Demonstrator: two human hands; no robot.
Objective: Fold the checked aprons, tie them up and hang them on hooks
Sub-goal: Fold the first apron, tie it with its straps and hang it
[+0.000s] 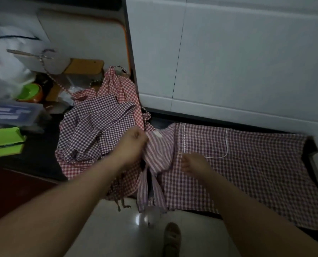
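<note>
Reaches forward with both forearms. Pinches striped bib [160, 153] of red checked apron [256, 173] with left hand [134, 143]. Presses right hand [193, 163], fingers together, onto same apron, spread across dark counter [35, 154]. Blue label on clear box [15, 114]: blurred, unreadable.

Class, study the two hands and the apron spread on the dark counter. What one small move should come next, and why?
Probably the left hand should draw the striped bib over onto the checked apron as a first fold. It grips the bib's top edge, the right hand rests on the cloth beside it, and the apron lies spread flat, unfolded.
</note>
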